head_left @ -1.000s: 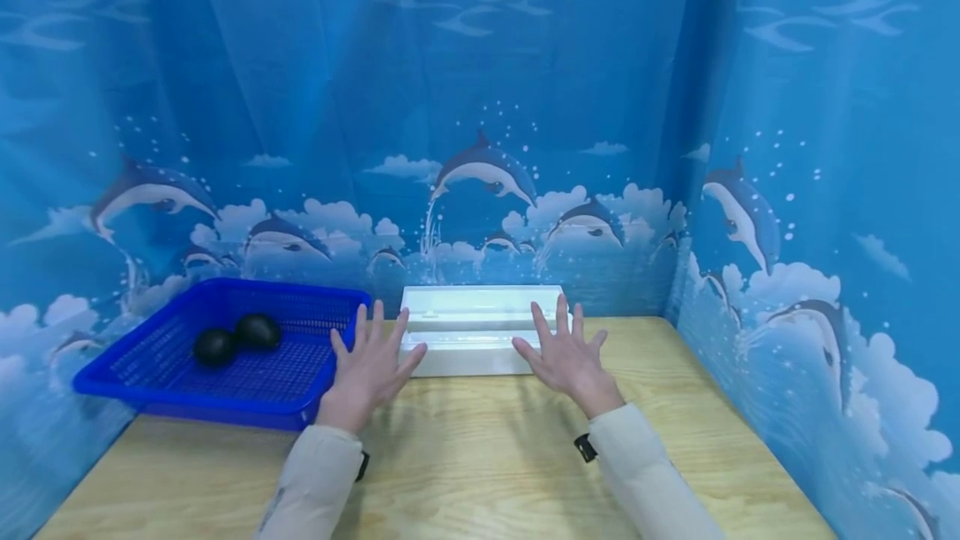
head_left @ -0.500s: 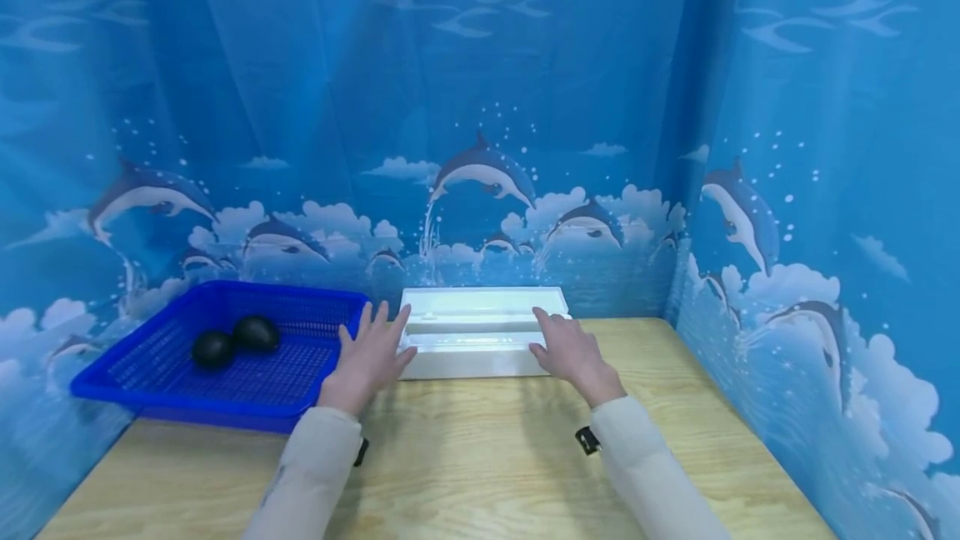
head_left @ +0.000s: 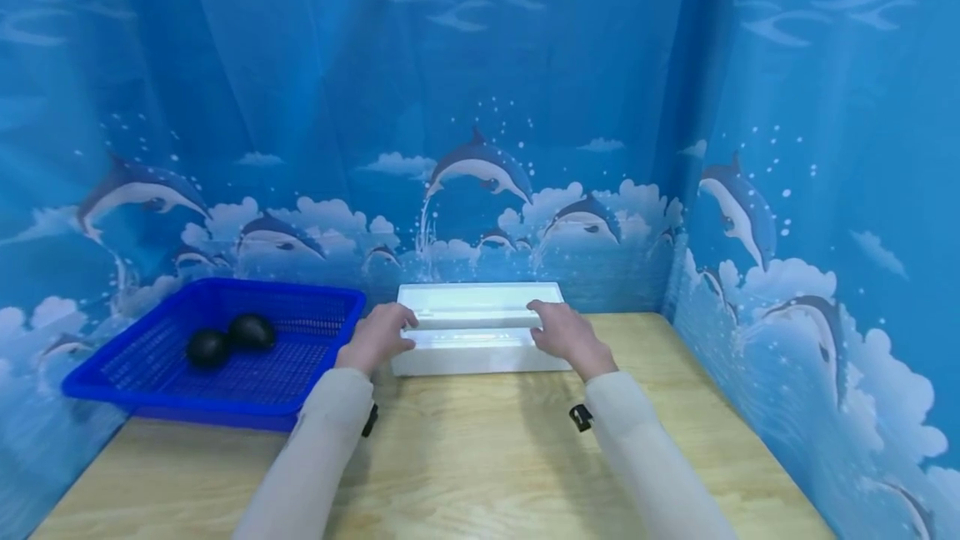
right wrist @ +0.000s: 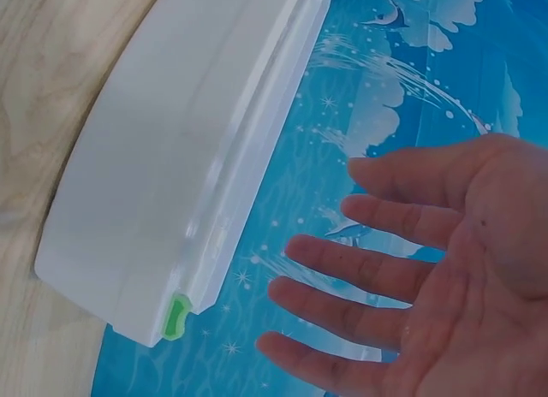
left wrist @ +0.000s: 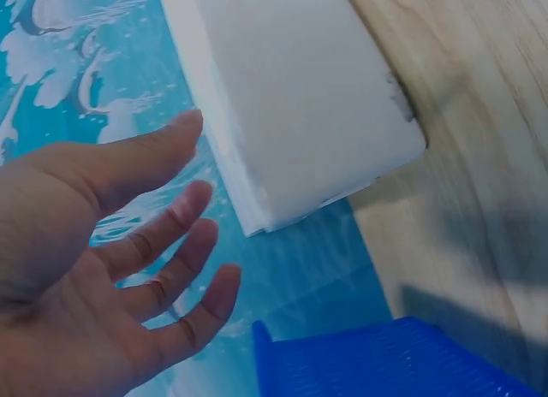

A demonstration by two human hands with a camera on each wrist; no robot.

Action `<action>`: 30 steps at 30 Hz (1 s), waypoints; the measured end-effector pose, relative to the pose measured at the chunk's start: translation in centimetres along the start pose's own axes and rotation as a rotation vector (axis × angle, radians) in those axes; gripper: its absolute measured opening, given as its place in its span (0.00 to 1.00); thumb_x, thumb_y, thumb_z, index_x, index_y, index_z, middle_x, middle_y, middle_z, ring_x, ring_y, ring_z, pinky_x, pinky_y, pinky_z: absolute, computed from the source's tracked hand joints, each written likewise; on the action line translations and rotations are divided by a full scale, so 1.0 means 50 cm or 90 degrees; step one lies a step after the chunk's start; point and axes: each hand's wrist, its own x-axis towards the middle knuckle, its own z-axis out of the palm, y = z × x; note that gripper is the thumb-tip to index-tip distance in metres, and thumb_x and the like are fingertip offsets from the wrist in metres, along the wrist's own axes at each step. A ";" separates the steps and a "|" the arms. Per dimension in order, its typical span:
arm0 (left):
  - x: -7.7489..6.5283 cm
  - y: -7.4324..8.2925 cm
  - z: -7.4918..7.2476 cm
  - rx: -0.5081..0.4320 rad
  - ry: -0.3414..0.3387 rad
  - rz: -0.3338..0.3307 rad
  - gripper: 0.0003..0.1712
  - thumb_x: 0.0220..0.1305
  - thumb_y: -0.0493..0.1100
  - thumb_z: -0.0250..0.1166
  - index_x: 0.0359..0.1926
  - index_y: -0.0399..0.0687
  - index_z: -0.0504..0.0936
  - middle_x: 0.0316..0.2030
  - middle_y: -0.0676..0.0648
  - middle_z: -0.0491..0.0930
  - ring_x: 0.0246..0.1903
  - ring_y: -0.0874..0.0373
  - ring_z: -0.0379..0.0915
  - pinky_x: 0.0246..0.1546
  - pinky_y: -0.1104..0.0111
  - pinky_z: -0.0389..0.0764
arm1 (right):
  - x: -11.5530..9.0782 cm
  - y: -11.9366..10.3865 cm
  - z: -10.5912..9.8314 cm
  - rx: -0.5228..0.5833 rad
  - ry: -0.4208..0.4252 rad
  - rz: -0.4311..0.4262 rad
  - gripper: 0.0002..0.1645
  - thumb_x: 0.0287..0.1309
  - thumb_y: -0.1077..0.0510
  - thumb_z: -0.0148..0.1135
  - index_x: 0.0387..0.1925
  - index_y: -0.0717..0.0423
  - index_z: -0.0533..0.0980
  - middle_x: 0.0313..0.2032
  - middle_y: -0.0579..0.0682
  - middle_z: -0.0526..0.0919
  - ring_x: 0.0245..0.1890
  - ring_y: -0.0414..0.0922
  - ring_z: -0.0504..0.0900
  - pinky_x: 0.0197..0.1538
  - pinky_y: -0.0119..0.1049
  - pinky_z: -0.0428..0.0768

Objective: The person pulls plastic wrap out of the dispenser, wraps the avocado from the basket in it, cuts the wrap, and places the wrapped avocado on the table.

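Note:
A long white box [head_left: 480,359] stands at the back of the table, its lid [head_left: 480,296] raised behind it. My left hand [head_left: 381,336] is at the box's left end and my right hand [head_left: 566,336] at its right end. Both have their fingers bent loosely, thumbs inward. In the left wrist view, the fingertips [left wrist: 190,123] are apart from the white box [left wrist: 300,97], holding nothing. The right wrist view likewise shows an unoccupied palm beside the box [right wrist: 163,157], which has a green tab [right wrist: 175,317] at its end.
To the left, a blue plastic basket [head_left: 217,413] holds two smooth, dark, egg-shaped objects [head_left: 208,347]; its right rim is close to my left hand. A blue curtain [head_left: 337,107] printed with dolphins hangs behind and to the right of the wooden table [head_left: 480,457].
Both hands were spread wide above the box with fingers straight. Now they have come down to its two ends with fingers bent, the right hand first. The basket and box stay put.

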 end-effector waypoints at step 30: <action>0.061 -0.024 0.029 -0.011 -0.036 -0.045 0.08 0.75 0.38 0.59 0.37 0.44 0.83 0.30 0.47 0.78 0.34 0.52 0.73 0.42 0.57 0.74 | 0.018 0.012 0.024 0.005 -0.029 0.027 0.32 0.73 0.56 0.57 0.75 0.57 0.65 0.68 0.61 0.77 0.66 0.61 0.77 0.67 0.60 0.77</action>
